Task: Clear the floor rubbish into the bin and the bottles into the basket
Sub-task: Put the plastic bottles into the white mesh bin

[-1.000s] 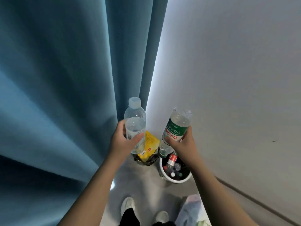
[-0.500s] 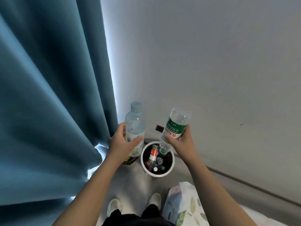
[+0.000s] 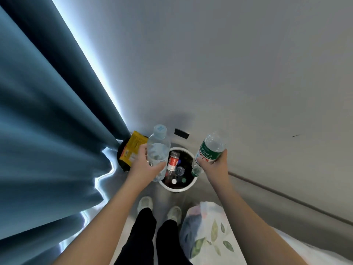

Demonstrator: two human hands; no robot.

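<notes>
The left hand [image 3: 146,165] is gripping a clear bottle [image 3: 158,148] with curled fingers; the right hand [image 3: 214,161] is wrapping a green-labelled bottle [image 3: 208,152], both hovering above the white basket [image 3: 178,188].

Bottle [image 3: 157,148] in each hand [image 3: 144,165], seemingly over basket [image 3: 178,189]
</notes>
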